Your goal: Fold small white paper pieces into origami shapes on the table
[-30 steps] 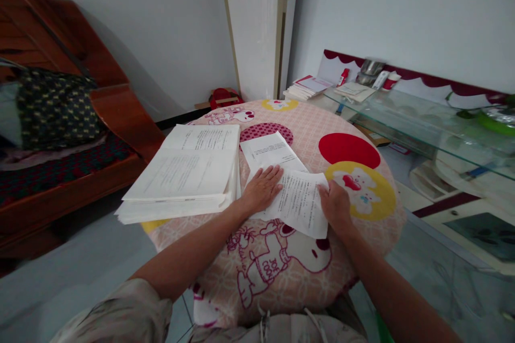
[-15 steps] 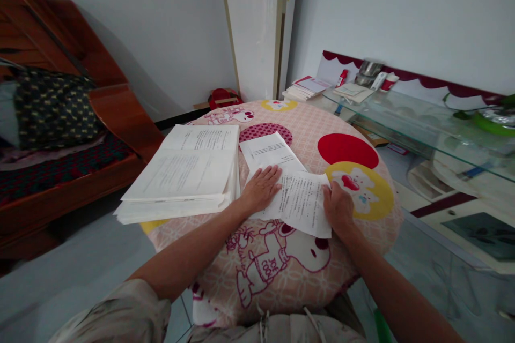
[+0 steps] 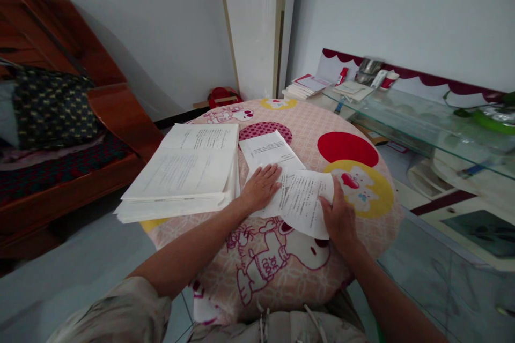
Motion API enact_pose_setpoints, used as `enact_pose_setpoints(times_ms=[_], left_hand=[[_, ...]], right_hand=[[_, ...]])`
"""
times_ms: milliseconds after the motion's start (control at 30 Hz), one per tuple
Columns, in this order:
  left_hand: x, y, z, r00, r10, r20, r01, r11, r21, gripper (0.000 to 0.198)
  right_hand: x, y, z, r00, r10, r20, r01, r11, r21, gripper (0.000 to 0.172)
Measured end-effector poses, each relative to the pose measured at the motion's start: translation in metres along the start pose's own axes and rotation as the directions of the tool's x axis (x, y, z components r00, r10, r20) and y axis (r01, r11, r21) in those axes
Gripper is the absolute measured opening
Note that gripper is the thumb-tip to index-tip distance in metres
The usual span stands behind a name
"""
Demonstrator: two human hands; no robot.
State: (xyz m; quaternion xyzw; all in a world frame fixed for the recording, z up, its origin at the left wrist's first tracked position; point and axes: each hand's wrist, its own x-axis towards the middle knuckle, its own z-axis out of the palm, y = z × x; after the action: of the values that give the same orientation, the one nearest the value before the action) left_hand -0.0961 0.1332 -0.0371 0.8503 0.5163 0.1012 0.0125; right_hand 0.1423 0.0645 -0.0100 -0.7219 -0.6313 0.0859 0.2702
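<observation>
My left hand (image 3: pixel 261 188) lies flat on white printed papers, fingers stretched out. Under and beyond it a printed sheet (image 3: pixel 267 148) rests at a slant on the cloth. My right hand (image 3: pixel 338 217) holds the right edge of another printed sheet (image 3: pixel 303 202), thumb on top and the other fingers along or behind the edge. This sheet is creased and bends up a little; its left part meets the papers by my left hand. Left of both hands, a thick stack of printed paper (image 3: pixel 181 166) lies open like a book.
A patterned cloth (image 3: pixel 298 289) covers the round table. To the right stands a glass-topped cabinet (image 3: pixel 406 118) with a stack of booklets (image 3: pixel 308 86), a red-and-white cup (image 3: pixel 389 80) and metal containers (image 3: pixel 369 69). A wooden sofa (image 3: pixel 116 112) is at the left, a tall white air conditioner (image 3: pixel 255 37) behind.
My right hand has shifted its hold on the sheet's right edge, with the thumb now further onto the page and the fingers straighter. My left hand has stayed in place.
</observation>
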Motion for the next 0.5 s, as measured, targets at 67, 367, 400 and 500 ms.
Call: enact_pose_setpoints(times_ms=[67,367,400,500], left_hand=[[0.0,0.0,0.0,1.0,-0.001,-0.003,0.001,1.0,-0.008,0.055],[0.0,0.002,0.0,1.0,-0.009,-0.021,0.008,0.999,-0.045,0.053],[0.0,0.002,0.001,1.0,-0.005,-0.031,0.004,0.999,-0.053,0.052],[0.001,-0.002,0.0,0.997,-0.041,-0.065,0.036,0.995,-0.088,0.051]], right_hand=[[0.002,0.004,0.0,1.0,-0.02,-0.008,0.02,0.999,-0.03,0.064],[0.001,0.023,-0.006,0.999,-0.024,-0.039,0.021,0.998,-0.062,0.067],[0.002,0.028,-0.009,0.999,-0.016,-0.046,0.014,0.999,-0.042,0.068],[0.011,0.045,-0.021,0.997,0.026,-0.067,-0.021,0.997,0.077,0.072]])
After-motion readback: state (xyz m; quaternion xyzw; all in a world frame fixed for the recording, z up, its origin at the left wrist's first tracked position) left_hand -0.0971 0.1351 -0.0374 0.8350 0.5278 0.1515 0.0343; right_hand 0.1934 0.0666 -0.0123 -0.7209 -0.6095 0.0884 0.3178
